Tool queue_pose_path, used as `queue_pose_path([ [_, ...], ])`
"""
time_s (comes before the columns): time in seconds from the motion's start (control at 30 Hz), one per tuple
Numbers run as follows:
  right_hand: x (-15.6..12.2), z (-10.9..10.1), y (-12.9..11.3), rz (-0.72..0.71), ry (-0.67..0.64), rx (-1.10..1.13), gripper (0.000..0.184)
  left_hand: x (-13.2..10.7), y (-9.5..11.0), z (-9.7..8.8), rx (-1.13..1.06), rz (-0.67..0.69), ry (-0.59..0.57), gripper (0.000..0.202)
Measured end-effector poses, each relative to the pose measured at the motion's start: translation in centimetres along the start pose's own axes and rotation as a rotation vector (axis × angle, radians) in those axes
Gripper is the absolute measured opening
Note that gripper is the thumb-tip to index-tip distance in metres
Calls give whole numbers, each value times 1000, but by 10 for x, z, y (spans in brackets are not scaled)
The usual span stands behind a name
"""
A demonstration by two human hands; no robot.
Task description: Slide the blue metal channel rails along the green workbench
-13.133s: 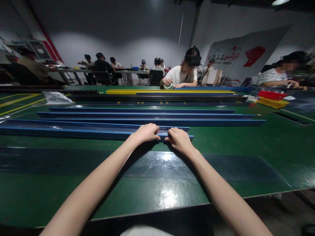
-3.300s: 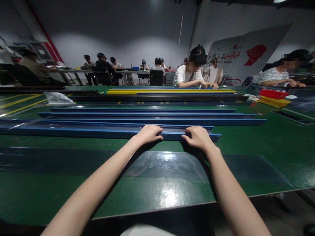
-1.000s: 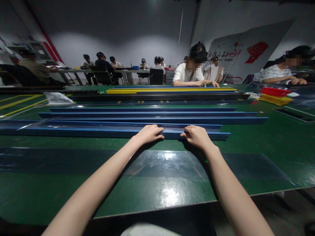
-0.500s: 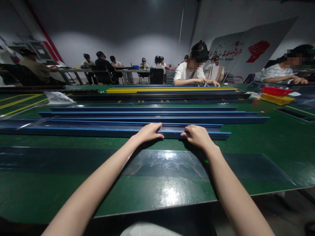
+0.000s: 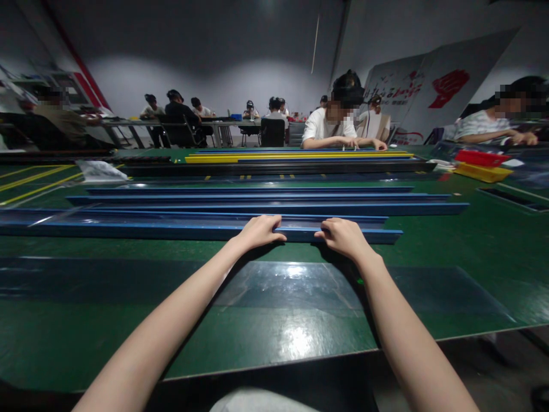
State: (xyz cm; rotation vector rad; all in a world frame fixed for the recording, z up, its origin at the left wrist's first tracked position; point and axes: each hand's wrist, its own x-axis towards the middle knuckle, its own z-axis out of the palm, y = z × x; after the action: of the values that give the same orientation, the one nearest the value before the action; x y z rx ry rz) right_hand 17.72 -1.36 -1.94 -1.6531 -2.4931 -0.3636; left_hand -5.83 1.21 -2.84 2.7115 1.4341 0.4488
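Note:
A long blue channel strip (image 5: 193, 232) with raised edges lies across the green table, its right end just past my hands. My left hand (image 5: 261, 230) grips its near wall, thumb on the front face and fingers over the top into the channel. Some way to the right, my right hand (image 5: 343, 234) holds the same strip in the same manner, thumb pointing inward. Both hands' fingertips are partly hidden inside the channel. Between my forearms and under them a clear plastic sheet (image 5: 291, 286) lies flat near the table's front edge.
Behind the strip lie more blue channel strips (image 5: 300, 207), then a black strip (image 5: 278, 168) and yellow strips (image 5: 300, 157). A red tray (image 5: 480, 158) and a yellow tray (image 5: 482, 173) sit at the back right. Across the table a co-worker (image 5: 330, 129) leans over the far edge.
My hands and the blue channel strip have stayed practically still. Across the table, the co-worker's hands have shifted slightly.

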Motion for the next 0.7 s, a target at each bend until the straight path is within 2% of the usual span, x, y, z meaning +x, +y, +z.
queue_pose_path([
  [0.27, -1, -3, -4, 26, -22, 7, 32, -2, 4, 0, 36, -11, -7, 30],
  [0.5, -2, -3, -7, -12, 1, 4, 33, -2, 6, -2, 42, -18, -18, 29],
  [0.7, 3, 3, -21, -80, 28, 10, 34, -1, 7, -2, 31, -29, -24, 29],
])
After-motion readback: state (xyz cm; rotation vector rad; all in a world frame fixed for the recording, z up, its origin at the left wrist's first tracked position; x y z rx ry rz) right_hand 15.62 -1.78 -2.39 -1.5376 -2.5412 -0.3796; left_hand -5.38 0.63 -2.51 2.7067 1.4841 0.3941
